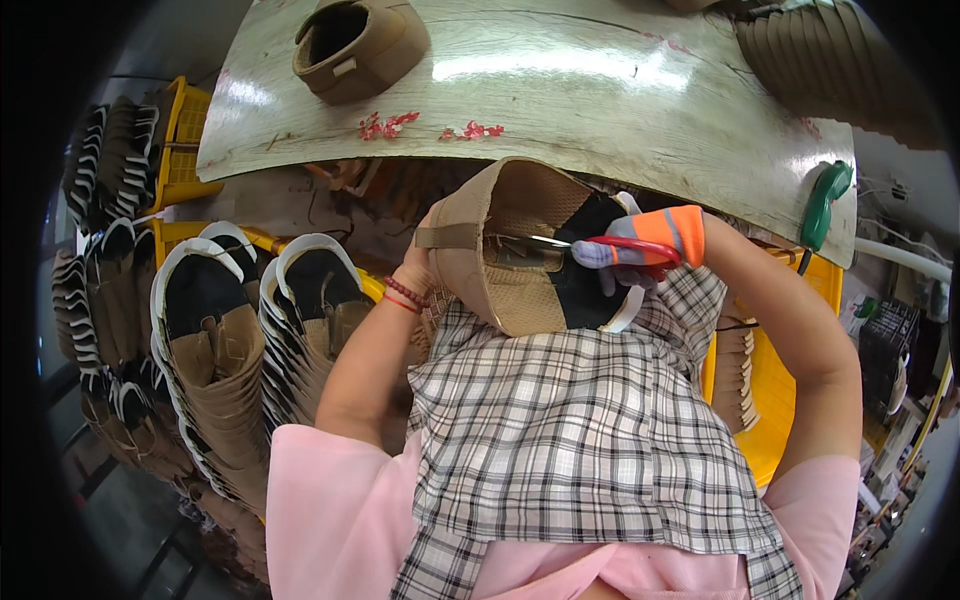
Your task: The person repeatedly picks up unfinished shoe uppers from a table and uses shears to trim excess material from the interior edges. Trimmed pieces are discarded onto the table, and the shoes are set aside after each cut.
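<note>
A tan shoe upper with a black lining and a white edge rests over my lap, its opening facing up. My left hand grips its outer left side; most of the fingers are hidden behind the fabric. On my right hand is a grey and orange glove, closed round the red handles of a pair of scissors. The blades point left into the upper's opening, close to the inner lining. Whether they touch any thread or fabric is too small to tell.
Ahead stands a glossy pale table with another brown upper and a brown stack. Nested uppers fill the left side near yellow crates. A green-handled tool hangs at the table's right edge, above a yellow bin.
</note>
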Demonstrator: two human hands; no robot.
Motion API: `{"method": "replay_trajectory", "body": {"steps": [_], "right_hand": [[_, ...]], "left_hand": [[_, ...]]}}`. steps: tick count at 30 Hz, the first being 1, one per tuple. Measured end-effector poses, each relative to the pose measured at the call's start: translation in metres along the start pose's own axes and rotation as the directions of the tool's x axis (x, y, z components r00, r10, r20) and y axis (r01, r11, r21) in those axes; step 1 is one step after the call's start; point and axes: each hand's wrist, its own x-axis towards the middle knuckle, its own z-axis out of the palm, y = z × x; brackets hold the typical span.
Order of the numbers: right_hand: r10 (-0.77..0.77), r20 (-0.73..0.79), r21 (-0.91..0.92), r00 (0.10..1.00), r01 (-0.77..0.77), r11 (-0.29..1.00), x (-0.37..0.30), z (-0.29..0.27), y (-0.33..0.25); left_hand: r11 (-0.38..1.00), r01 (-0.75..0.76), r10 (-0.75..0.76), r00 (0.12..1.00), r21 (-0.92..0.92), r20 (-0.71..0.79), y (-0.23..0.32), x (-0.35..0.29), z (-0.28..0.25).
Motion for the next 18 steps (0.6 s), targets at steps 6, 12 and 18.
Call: {"method": "replay_trajectory", "body": {"steps": [6, 12, 18], "right_hand": [[-0.022, -0.019, 0.002, 1.000, 0.022, 1.000, 0.010, 0.000, -0.020], [0.072, -0.046, -0.026, 0.996, -0.073, 0.997, 0.010, 0.002, -0.026], [0.008, -0.045, -0.090, 0.999, -0.012, 0.996, 0.013, 0.005, -0.020]], "left_hand": [[0.936, -0.123, 0.127, 0.992, 0.329, 0.012, 0.002, 0.002, -0.011], [0.951, -0.079, 0.135, 0.976, 0.300, -0.171, 0.003, 0.008, -0.007], [0.954, -0.031, 0.132, 0.937, 0.299, -0.323, 0.001, 0.004, 0.014]]}}
